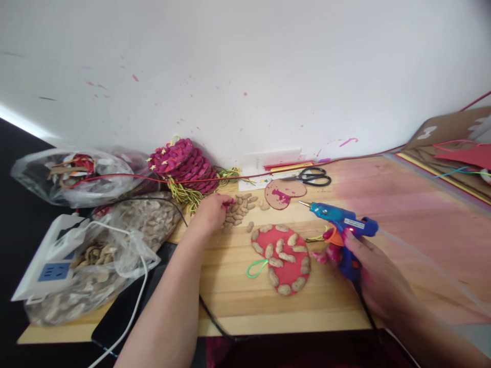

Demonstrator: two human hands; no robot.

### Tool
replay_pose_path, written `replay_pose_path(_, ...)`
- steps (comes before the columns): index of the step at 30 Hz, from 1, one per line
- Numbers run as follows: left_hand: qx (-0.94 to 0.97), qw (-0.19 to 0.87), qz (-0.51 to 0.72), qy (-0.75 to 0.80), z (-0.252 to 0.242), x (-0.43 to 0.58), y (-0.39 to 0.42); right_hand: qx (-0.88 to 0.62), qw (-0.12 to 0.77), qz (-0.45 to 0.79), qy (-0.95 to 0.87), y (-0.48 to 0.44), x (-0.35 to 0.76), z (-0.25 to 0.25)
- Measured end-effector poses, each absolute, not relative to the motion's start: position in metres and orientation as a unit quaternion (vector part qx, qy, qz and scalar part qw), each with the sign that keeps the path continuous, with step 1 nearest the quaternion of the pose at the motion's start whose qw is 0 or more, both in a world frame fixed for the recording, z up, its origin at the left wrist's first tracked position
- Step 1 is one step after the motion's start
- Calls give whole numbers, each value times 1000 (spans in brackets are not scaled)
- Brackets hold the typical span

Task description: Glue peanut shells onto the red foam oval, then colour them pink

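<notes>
My right hand (366,263) is wrapped around a blue hot glue gun (335,214) with an orange trigger, its metal nozzle pointing left over the table. My left hand (213,212) reaches into a loose pile of peanuts (241,209); its reddened fingers are bent together, and what they pinch is hidden. Between my hands lies a red heart-shaped card (286,237) with whole peanuts along its edge and several more across its middle. A green loop (256,269) sticks out at its left, and yellow-green strands (317,238) at its right.
Stacked magenta peanut hearts (195,171) lean against the wall. Scissors (314,177) touch a paint-stained cardboard heart (282,194). Plastic bags (126,271) of peanuts, a white power strip (48,260) and a dark phone-like slab (118,314) occupy the left. Cables cross the wooden table (238,309).
</notes>
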State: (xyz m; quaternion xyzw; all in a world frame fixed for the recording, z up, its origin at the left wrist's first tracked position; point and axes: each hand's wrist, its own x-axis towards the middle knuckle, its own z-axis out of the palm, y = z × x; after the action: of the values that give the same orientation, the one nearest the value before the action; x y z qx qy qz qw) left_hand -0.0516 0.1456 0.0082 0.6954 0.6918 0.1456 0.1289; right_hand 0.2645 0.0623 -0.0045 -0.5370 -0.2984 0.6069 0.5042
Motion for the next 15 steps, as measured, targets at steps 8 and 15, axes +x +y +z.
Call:
replay_pose_path(8,729,48,210,650,-3,-46,155,-526,502,617,-301,62,264,-3)
replay_pose_path(15,788,54,155,594,-14,-38,158,-527,507,614,-297,61,264,-4)
